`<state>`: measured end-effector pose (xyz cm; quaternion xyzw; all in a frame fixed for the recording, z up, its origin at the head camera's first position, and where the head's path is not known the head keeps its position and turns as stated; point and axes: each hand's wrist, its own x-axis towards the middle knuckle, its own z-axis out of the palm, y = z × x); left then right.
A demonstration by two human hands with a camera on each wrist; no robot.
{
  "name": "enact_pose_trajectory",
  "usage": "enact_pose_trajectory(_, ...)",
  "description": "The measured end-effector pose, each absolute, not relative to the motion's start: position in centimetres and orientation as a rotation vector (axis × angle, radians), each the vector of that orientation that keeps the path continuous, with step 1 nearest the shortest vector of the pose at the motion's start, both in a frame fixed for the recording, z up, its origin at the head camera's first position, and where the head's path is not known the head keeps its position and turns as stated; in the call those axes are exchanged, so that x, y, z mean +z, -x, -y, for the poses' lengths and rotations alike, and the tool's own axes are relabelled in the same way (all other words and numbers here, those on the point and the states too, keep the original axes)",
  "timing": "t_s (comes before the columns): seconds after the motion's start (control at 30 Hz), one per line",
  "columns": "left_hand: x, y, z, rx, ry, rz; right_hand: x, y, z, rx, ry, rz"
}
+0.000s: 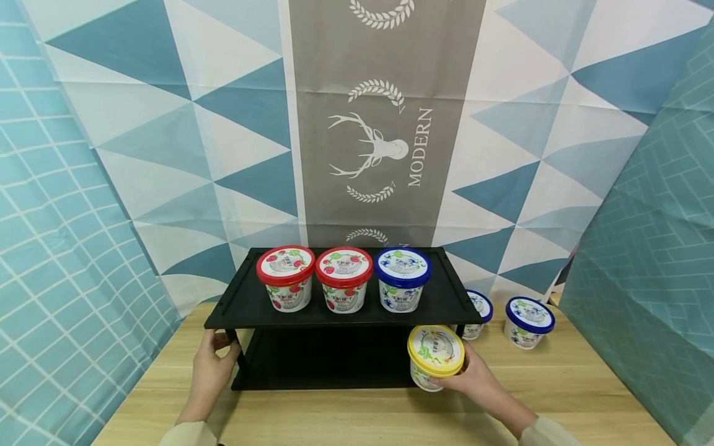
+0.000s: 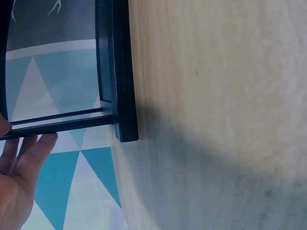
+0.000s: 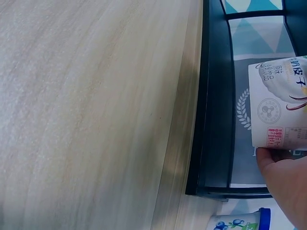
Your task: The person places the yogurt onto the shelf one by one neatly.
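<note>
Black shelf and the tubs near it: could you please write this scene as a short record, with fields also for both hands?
shelf: black shelf, two levels, on a wooden table
upper level: two red-lidded tubs, then one blue-lidded tub at right
left hand: grips the left post
right hand: holds a yellow-lidded tub at the lower level's right front
right of shelf: two more blue-lidded tubs, one partly hidden by the shelf
backdrop: patterned cloth reading MODERN
</note>
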<state>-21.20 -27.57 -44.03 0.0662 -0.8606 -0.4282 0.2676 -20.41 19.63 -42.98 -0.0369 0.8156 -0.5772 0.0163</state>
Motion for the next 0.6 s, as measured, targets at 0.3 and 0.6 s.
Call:
enact_pose_trajectory(0.3, -44.0, 21.1, 27.5, -1.152, -0.188, 2.324, -43.0, 20.6, -19.1, -1.806, 0.133, -2.52)
enact_pose_trajectory(0.6, -44.0, 21.2, 27.4, -1.093, -0.198, 2.323, -43.0, 21.0, -18.5, -1.816, 0.156, -2.498)
